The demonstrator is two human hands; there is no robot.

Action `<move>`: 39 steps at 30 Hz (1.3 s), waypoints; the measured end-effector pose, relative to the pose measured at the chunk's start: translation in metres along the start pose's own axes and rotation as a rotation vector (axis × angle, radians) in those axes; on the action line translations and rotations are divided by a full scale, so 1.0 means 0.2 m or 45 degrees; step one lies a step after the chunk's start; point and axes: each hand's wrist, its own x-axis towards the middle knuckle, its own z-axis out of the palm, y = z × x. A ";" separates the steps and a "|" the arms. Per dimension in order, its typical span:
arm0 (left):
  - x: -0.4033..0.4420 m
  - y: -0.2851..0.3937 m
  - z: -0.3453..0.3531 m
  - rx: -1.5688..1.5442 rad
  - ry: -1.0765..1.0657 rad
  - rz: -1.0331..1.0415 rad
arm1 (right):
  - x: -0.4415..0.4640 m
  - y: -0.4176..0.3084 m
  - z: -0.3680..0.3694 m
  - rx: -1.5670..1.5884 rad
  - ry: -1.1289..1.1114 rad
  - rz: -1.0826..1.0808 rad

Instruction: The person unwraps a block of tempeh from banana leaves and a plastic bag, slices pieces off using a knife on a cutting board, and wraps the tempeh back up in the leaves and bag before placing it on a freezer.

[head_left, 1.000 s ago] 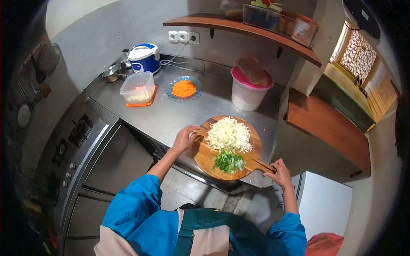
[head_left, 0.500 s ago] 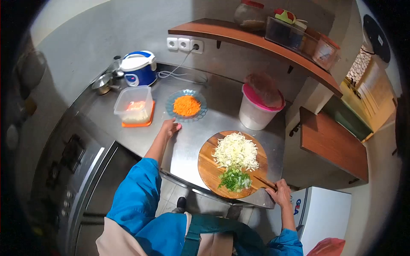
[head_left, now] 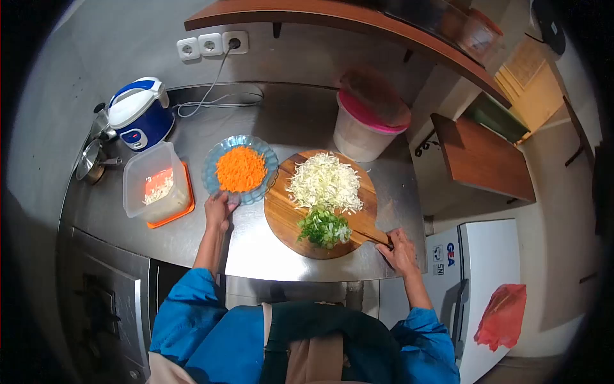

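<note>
My left hand [head_left: 219, 211] grips the near rim of a blue glass plate [head_left: 208, 168] heaped with grated carrot [head_left: 241, 169]. The plate's right rim meets or slightly overlaps the edge of a round wooden cutting board [head_left: 279, 224]. Shredded cabbage [head_left: 325, 182] is piled on the board, with chopped green onion [head_left: 324, 228] in front of it. At the board's right, my right hand [head_left: 401, 253] is closed around its handle. A thin dark stick-like item [head_left: 374, 239] lies along that handle, partly under the fingers; its kind is unclear.
Left on the steel counter [head_left: 300, 118] are a clear plastic container [head_left: 148, 185] on an orange lid, a rice cooker [head_left: 141, 115] and a small pot [head_left: 93, 160]. A pink-lidded bucket [head_left: 364, 131] stands behind the board. A shelf [head_left: 307, 8] overhangs; a white refrigerator [head_left: 489, 249] is at right.
My left hand has reached the plate's rim, and the plate has come nearer to the board. My right hand stays at the board's handle. The head view has turned and shifted.
</note>
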 end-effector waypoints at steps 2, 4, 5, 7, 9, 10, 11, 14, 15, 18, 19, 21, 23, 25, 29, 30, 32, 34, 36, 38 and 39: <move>-0.08 0.01 -0.03 0.000 -0.009 -0.034 | 0.01 0.02 -0.04 -0.009 0.020 -0.057; -0.13 0.02 -0.06 0.022 -0.032 -0.050 | 0.04 0.03 -0.04 0.033 0.003 -0.070; -0.15 0.02 -0.07 0.009 -0.051 -0.052 | 0.05 0.04 -0.05 0.053 -0.009 -0.079; -0.20 0.04 -0.05 -0.015 -0.087 -0.053 | 0.07 0.04 -0.07 0.129 -0.034 -0.076; -0.25 0.03 -0.03 -0.001 -0.039 -0.055 | 0.08 0.03 -0.09 0.172 -0.068 -0.065; -0.27 0.03 -0.02 -0.015 -0.032 -0.051 | 0.07 0.02 -0.08 0.153 -0.094 -0.007; -0.29 0.01 -0.01 -0.032 -0.022 -0.050 | 0.06 0.01 -0.08 0.140 -0.110 0.032; -0.28 -0.05 -0.03 -0.130 -0.028 -0.026 | 0.02 -0.03 -0.06 0.116 -0.111 0.104; -0.29 -0.06 -0.01 -0.172 -0.036 -0.023 | 0.02 -0.03 -0.06 0.121 -0.095 0.102; -0.33 -0.01 -0.05 -0.089 -0.084 -0.064 | -0.01 -0.10 -0.06 0.202 -0.009 0.096; -0.34 0.01 -0.06 -0.063 -0.107 -0.094 | -0.01 -0.12 -0.07 0.232 0.020 0.092; -0.38 0.05 -0.08 -0.030 -0.035 -0.054 | 0.01 -0.13 -0.02 0.253 0.139 0.214; -0.42 0.02 -0.07 0.000 0.057 -0.006 | 0.08 -0.04 0.04 0.365 0.248 0.348; -0.43 0.05 -0.12 0.073 0.148 0.113 | 0.16 -0.01 0.17 0.637 0.387 0.496; -0.48 0.10 -0.20 0.497 0.161 0.650 | 0.25 -0.12 0.20 1.114 0.211 0.808; -0.49 0.12 -0.19 0.506 0.192 0.720 | 0.28 -0.15 0.25 0.930 0.243 0.684; -0.49 0.13 -0.24 0.667 0.102 0.781 | 0.27 -0.15 0.27 0.258 0.299 0.346; -0.50 0.15 -0.24 0.686 0.011 0.690 | 0.25 -0.33 0.19 0.242 0.285 0.398; -0.53 0.21 -0.16 0.863 -0.005 0.748 | 0.24 -0.34 0.22 0.167 0.381 0.334; -0.54 0.28 -0.04 0.886 0.035 0.808 | 0.25 -0.37 0.23 0.179 0.330 0.388; -0.50 0.29 -0.04 1.029 -0.043 1.007 | 0.25 -0.38 0.24 0.188 0.305 0.408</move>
